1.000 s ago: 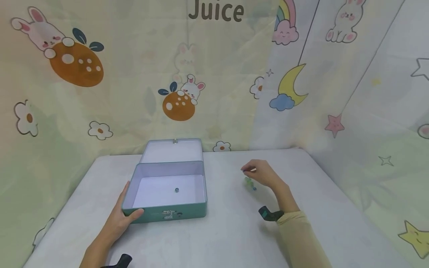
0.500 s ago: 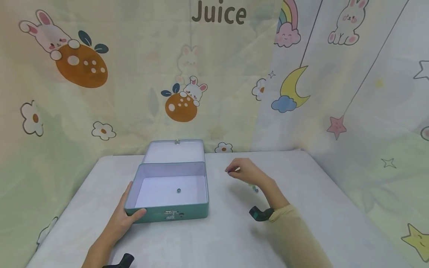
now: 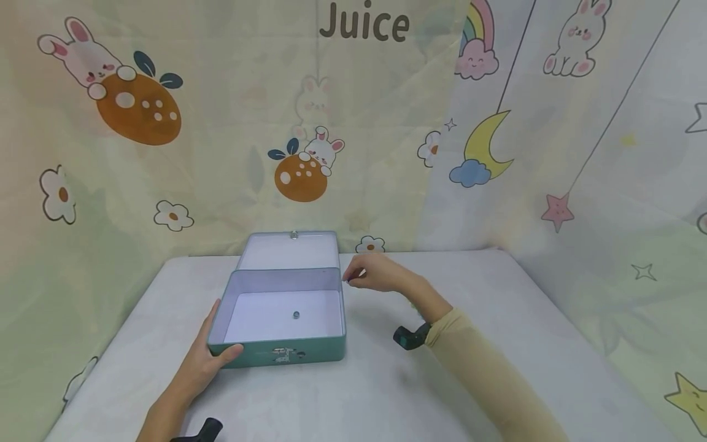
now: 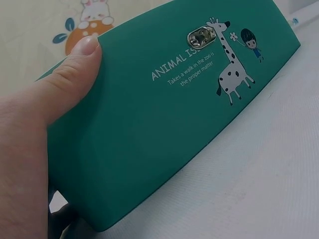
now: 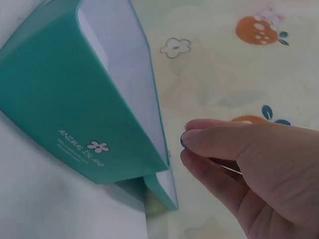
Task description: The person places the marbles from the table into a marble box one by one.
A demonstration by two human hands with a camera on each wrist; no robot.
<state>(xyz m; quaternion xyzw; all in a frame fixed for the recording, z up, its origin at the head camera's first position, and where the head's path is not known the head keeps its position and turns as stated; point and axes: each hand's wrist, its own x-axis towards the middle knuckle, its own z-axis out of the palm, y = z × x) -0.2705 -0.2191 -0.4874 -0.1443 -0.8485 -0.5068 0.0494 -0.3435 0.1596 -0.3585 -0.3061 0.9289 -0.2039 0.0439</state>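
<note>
A green metal box point(image 3: 282, 352) stands with its lid point(image 3: 289, 250) raised at the back; one small bead point(image 3: 296, 315) lies on its pale inner floor. At the box's front left corner, my left hand point(image 3: 200, 362) grips the side, thumb over the front wall; the left wrist view shows that thumb point(image 4: 75, 74) on the green front. My right hand point(image 3: 375, 274) pinches a small dark blue bead point(image 5: 183, 141) between thumb and fingers, just right of the box's right rim and above the table. Fingers largely cover that bead.
On the white table point(image 3: 364, 393), a small green bit point(image 3: 413, 305) shows behind the right forearm, which hides the rest there. A patterned cloth point(image 3: 221, 153) hangs behind the table and along its sides.
My right hand has moved left from above the small green and blue beads to beside the box's rim, bead still pinched. My left hand keeps its grip on the box.
</note>
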